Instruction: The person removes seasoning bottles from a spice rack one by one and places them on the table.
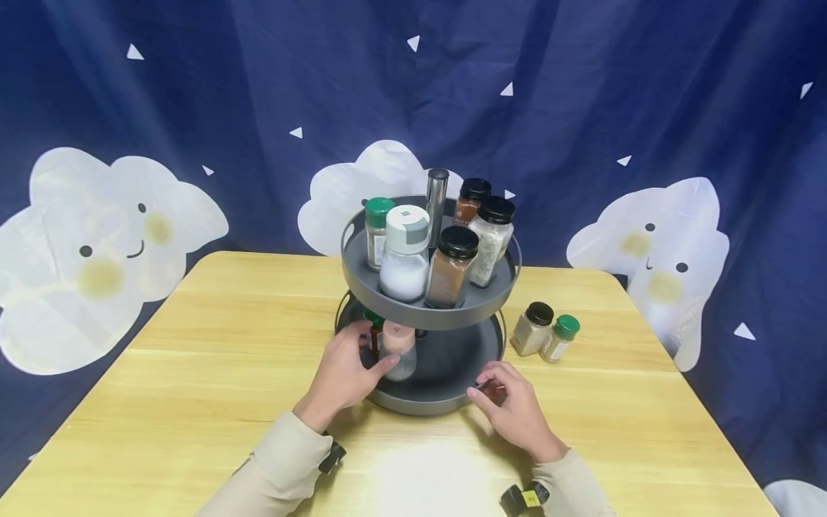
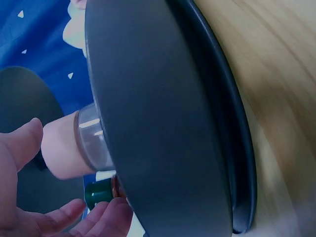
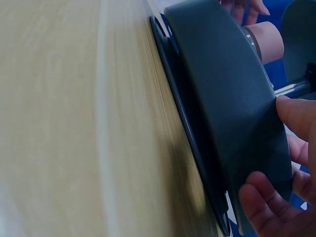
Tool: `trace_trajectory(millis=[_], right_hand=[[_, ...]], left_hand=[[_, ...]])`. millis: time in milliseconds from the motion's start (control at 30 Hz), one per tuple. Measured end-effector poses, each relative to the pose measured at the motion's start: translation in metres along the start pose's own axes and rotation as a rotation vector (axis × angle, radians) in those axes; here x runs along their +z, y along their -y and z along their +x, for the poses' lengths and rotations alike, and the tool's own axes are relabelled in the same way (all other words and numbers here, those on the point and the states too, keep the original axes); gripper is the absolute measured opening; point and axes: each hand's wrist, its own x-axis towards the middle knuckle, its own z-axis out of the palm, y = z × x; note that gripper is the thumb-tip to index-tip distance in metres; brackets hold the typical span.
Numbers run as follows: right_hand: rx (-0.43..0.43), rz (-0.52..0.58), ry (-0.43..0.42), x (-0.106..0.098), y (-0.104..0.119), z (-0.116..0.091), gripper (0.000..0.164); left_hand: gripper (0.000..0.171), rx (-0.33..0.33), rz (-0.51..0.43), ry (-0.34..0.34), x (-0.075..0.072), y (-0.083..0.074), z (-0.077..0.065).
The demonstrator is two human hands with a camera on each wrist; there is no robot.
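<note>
A grey two-tier turntable [image 1: 418, 406] stands mid-table. On its lower tier, toward the left, a clear shaker with a pink cap [image 1: 398, 337] stands upright. Beside it is a small green-capped spice bottle [image 2: 100, 191], partly hidden by fingers. My left hand [image 1: 342, 372] reaches in around these two, its thumb near the pink cap and its fingers spread along the bottle's side. At the front right, my right hand [image 1: 515, 413] grips the lower tier's rim, thumb over the top edge and fingers curled against the outer wall [image 3: 232, 98].
The upper tier holds a white-capped shaker [image 1: 404, 258], a green-capped bottle [image 1: 377, 233] and several black-capped jars [image 1: 452, 266] around a metal post [image 1: 436, 208]. Right of the turntable, a black-capped jar [image 1: 533, 330] and a green-capped bottle [image 1: 561, 339] stand on the wooden table [image 1: 646, 402].
</note>
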Motion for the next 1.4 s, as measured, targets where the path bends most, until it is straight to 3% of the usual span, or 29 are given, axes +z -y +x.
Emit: trace_trajectory(millis=[333, 567, 833, 1400], right_hand=[[0.017, -0.002, 0.016, -0.001, -0.004, 0.0, 0.024], [0.013, 0.014, 0.027, 0.0, -0.007, -0.001, 0.024], [0.014, 0.002, 0.035, -0.002, -0.005, -0.001, 0.023], [0.007, 0.014, 0.022, -0.001, -0.004, -0.002, 0.023]], left_hand=[[0.054, -0.014, 0.048, 0.009, 0.013, -0.008, 0.007], [0.045, 0.03, 0.093, -0.027, 0.018, -0.005, 0.007], [0.057, 0.084, 0.18, -0.068, 0.024, -0.004, 0.009], [0.052, 0.1, 0.176, -0.109, 0.026, -0.004, 0.012]])
